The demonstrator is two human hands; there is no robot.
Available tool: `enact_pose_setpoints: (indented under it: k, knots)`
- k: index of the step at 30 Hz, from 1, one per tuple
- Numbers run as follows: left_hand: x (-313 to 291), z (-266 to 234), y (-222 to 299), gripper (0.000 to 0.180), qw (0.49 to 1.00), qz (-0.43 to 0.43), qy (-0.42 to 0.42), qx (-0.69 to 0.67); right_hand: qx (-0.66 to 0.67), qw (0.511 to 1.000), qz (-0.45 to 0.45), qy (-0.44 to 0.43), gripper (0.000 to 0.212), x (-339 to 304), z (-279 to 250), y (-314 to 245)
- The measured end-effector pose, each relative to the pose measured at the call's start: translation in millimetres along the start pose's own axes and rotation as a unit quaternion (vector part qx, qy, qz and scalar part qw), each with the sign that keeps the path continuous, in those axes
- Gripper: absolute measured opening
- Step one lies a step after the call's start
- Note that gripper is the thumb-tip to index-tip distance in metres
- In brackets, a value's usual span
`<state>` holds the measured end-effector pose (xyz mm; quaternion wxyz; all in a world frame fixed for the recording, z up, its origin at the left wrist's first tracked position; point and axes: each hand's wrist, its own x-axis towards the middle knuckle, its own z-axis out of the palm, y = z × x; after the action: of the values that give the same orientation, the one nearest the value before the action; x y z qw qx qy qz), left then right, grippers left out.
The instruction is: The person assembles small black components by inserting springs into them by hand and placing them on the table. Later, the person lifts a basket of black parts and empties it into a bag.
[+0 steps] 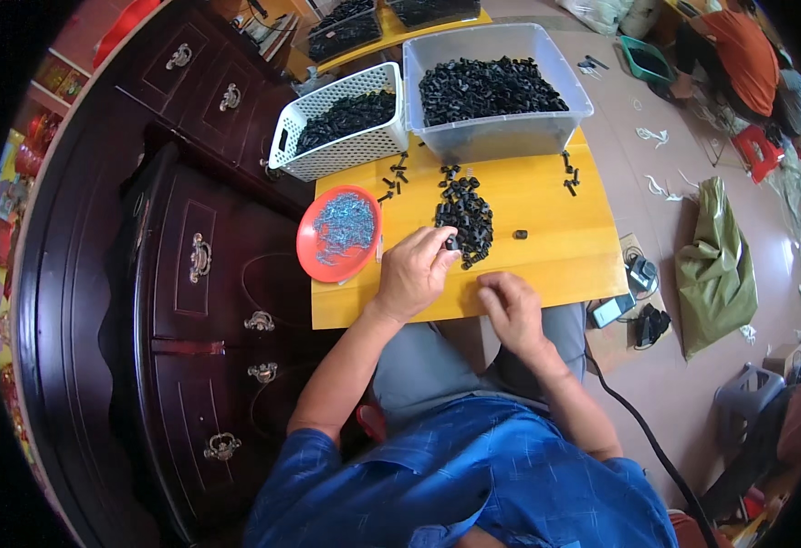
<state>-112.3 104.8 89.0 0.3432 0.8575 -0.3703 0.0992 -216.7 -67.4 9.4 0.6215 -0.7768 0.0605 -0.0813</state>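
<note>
My left hand (414,272) pinches a small black plastic piece (452,244) between thumb and fingertips, at the left side of a pile of black plastic pieces (470,212). By the table's front edge is my right hand (514,315), its fingers curled in; whatever they may hold is hidden. A lone black piece (521,235) lies on the yellow table (569,274), beyond the right hand. Left of the pile, a red plate (307,245) holds many thin silvery screws or pins (344,222).
A white perforated basket (327,163) and a clear plastic bin (501,139), both full of black parts, stand at the table's back. Dark wooden drawers (199,265) rise close on the left. A green sack (716,265) lies on the floor at right; another person (738,55) crouches farther off.
</note>
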Motion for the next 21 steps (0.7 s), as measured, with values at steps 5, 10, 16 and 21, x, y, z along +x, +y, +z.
enact_pose_setpoints:
  k: [5, 10, 16, 21]
  knots:
    - [20.7, -14.1, -52.1, 0.032, 0.99, -0.128, -0.031, 0.043, -0.276, 0.929, -0.237, -0.064, 0.044, -10.2, 10.6, -10.0]
    - [104.1, -71.6, -130.2, 0.04, 0.982, -0.135, 0.105, 0.077, -0.39, 0.882, -0.252, -0.084, 0.053, -7.9, 21.6, 7.8]
    - [146.3, -96.4, -178.0, 0.047, 0.969, -0.123, 0.175, 0.121, -0.39, 0.882, -0.254, -0.075, 0.053, -7.1, 25.6, 5.3]
    - [83.9, -76.1, -140.6, 0.038, 0.988, -0.125, 0.093, -0.025, -0.389, 0.883, -0.253, -0.078, 0.052, -1.2, 26.5, 5.4]
